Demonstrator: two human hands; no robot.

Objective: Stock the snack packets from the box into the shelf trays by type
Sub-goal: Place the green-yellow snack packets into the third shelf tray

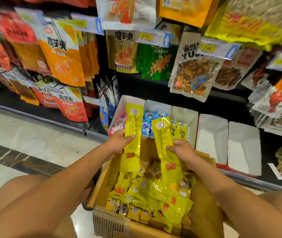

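Observation:
My left hand (pixel 119 143) grips a long yellow snack packet (pixel 133 124), held upright with its barcode end up. My right hand (pixel 179 149) grips a second long yellow packet (pixel 162 134) the same way. Both are raised above the open cardboard box (pixel 102 186), which is full of several more yellow packets (pixel 154 198). Just behind the hands stand white shelf trays: one with pink packets (pixel 121 120), one with blue packets (pixel 148 122), and one with short yellow packets (pixel 179 130).
Two more white trays (pixel 212 138) (pixel 243 146) stand to the right on the bottom shelf. Hanging snack bags (pixel 63 54) and price tags (pixel 154 37) crowd the shelves above. A tiled floor (pixel 25 134) lies to the left.

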